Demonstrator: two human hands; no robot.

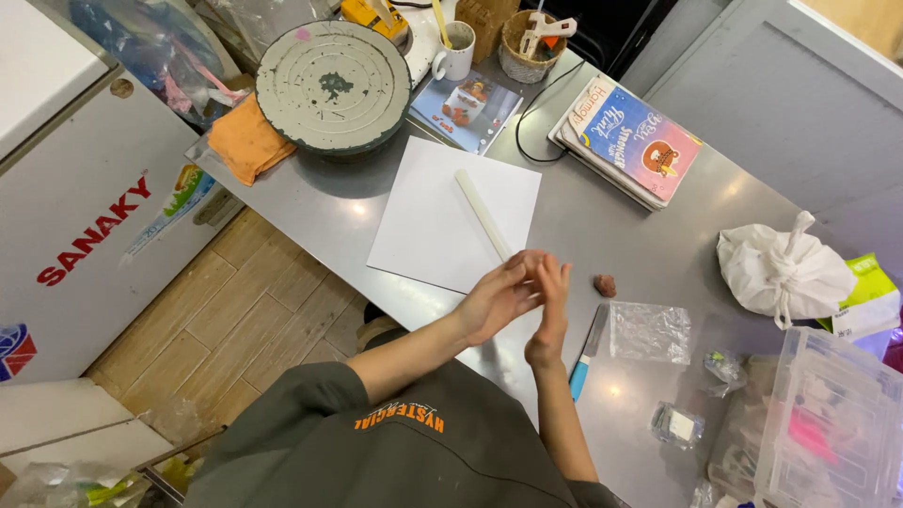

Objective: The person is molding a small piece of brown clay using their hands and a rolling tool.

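Brown clay lump – right of centre, loose | left hand and right hand pressed palm-to-palm – seemingly rolling something unseen | white sheet as work surface

Left hand and right hand press palms together above the steel surface, beside white paper, a rod and a brown lump.

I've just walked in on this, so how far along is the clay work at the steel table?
Laid out: white sheet with a pale rod across it, knife and clear bag nearby. In hand: left hand and right hand pressed palm to palm; anything between them is hidden. Untouched: a small reddish-brown lump; nothing shaped lies on the sheet.
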